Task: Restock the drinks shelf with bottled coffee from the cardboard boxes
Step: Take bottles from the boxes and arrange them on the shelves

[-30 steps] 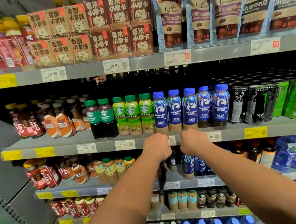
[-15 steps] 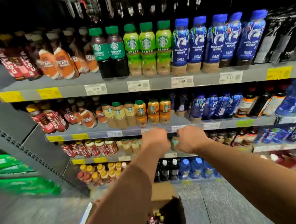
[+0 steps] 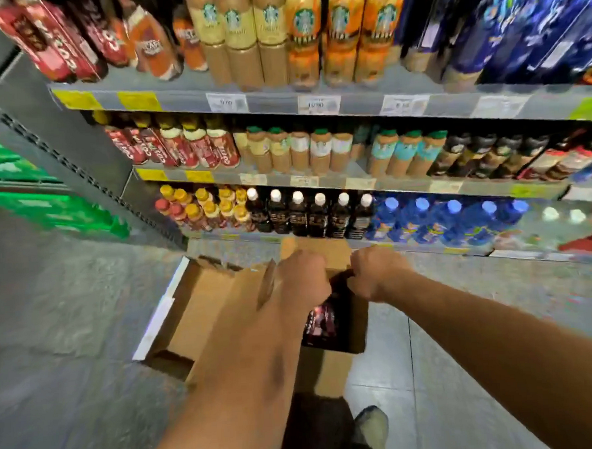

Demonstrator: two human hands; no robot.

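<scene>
Head view, looking down at the foot of the drinks shelf (image 3: pixel 274 101).

Left hand (image 3: pixel 304 282): held over the open cardboard box (image 3: pixel 203 308), back of the hand up, fingers curled under into a fist. The fingers are hidden from view, so I cannot tell whether they grip anything.

Right hand (image 3: pixel 376 275): just beside the left, over the far right corner of the same box, fingers likewise curled. A dark shape sits against the fingertips. The blur prevents telling whether it is gripped.

Cardboard box: stands on the grey floor (image 3: pixel 53 323), close in front of the lowest shelf, flaps open. Its left part shows bare cardboard. Its right part holds dark bottles with red labels (image 3: pixel 322 326), directly below and between the two hands.

Shelf: the tiers are stocked. The lowest tier carries dark bottles with white caps (image 3: pixel 297 214) with blue bottles (image 3: pixel 452 219) to their right. The tiers above carry red, tan and orange bottles. Price tags line the shelf edges.

Other: a shoe (image 3: pixel 372 426) is on the floor near the box. Green packs (image 3: pixel 29 204) lie left of the shelf.
</scene>
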